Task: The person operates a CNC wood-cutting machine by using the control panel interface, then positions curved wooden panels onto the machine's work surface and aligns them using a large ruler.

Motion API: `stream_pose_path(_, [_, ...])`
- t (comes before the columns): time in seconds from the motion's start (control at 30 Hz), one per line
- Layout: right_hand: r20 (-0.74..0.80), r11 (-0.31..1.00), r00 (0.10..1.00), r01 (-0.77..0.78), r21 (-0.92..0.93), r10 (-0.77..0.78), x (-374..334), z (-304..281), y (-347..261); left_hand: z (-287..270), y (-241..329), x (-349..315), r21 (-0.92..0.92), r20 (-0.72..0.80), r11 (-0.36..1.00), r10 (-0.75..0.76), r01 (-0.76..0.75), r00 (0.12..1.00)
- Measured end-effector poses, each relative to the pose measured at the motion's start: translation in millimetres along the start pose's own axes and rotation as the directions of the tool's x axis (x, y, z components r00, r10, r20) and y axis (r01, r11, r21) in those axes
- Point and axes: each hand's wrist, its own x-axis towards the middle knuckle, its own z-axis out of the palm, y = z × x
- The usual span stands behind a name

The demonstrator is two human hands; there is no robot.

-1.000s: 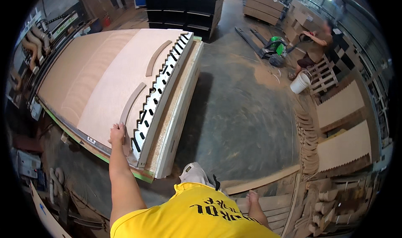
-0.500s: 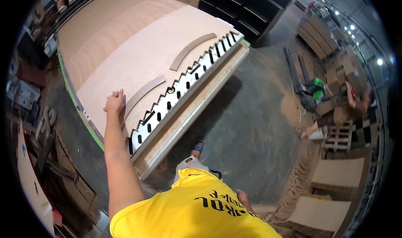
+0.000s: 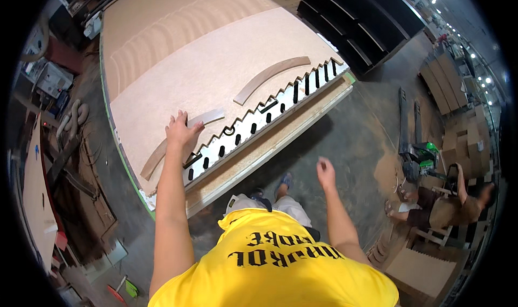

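at the near left of the broad worktable (image 3: 270,145), a tan curved strip (image 3: 155,160) is lying flat on a pale panel (image 3: 216,64), its middle passing beneath the left hand (image 3: 182,131). that hand is holding its fingers spread over the strip, thumb angling right; whether they are touching it or only hovering, i cannot tell. for a sure hold, thumb and fingertips would best be pinching opposite long edges near the middle, both ends balancing; lifting by one end would likely be dragging the other across the panel. right of the hand, a toothed, black-slotted white piece (image 3: 246,135) is running along the table edge; knuckles should be clearing its points. farther along, a second curved strip (image 3: 270,76) is lying behind the teeth, apart from the first. off the table, the right hand (image 3: 325,172) is hanging over the floor (image 3: 356,139), fingers curling loosely, nothing visible in it; how fully they are closing, i cannot tell. it could be steadying the strip's other end. far right, a green-and-black pallet truck (image 3: 426,154) is standing near a co-worker (image 3: 453,207).
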Motion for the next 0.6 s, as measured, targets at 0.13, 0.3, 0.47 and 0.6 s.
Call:
stream_pose_path(0.13, [0.102, 0.826, 0.854, 0.52, -0.217, -0.51, 132, 26, -132, -5, 24, -19, -0.03, -0.094, 1.0, -0.01, 0.007, 0.996])
stream_pose_path(0.3, [0.329, 0.611, 0.642, 0.765, -0.204, -0.693, 235, 56, -218, -14, 47, -22, -0.094, -0.037, 0.991, -0.097, 0.093, 0.995])
stream_pose_path(0.47, [0.512, 0.444, 0.505, 0.861, -0.247, -0.694, 305, 81, -250, 12, 37, -22, -0.045, -0.161, 0.989, -0.146, 0.14, 0.976])
stream_pose_path(0.6, [0.626, 0.406, 0.427, 0.895, -0.187, -0.652, 329, 90, -270, 27, 36, -26, -0.077, -0.184, 0.986, -0.16, 0.148, 0.97])
